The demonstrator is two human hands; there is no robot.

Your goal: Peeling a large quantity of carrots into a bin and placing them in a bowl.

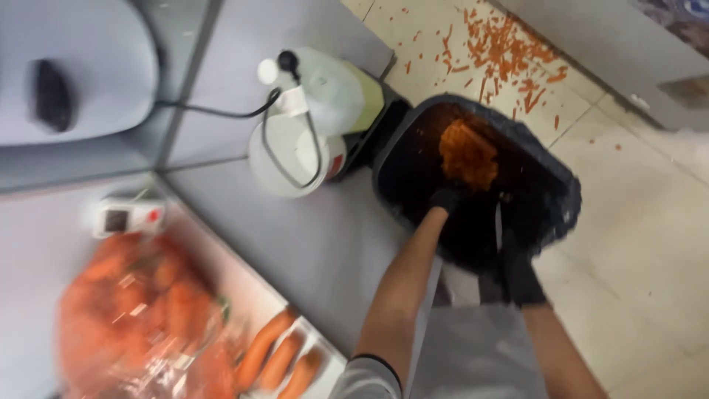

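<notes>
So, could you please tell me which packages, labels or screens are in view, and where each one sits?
Clear plastic bag of carrots: lower left on the counter, orange, blurred.
Small white device with a dark screen and red mark: just above the bag, boxy.
White jug with a red label patch: on the counter, beside the black bin.

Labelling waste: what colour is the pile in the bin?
Orange, a heap of peelings inside the black bin; head view.
</notes>
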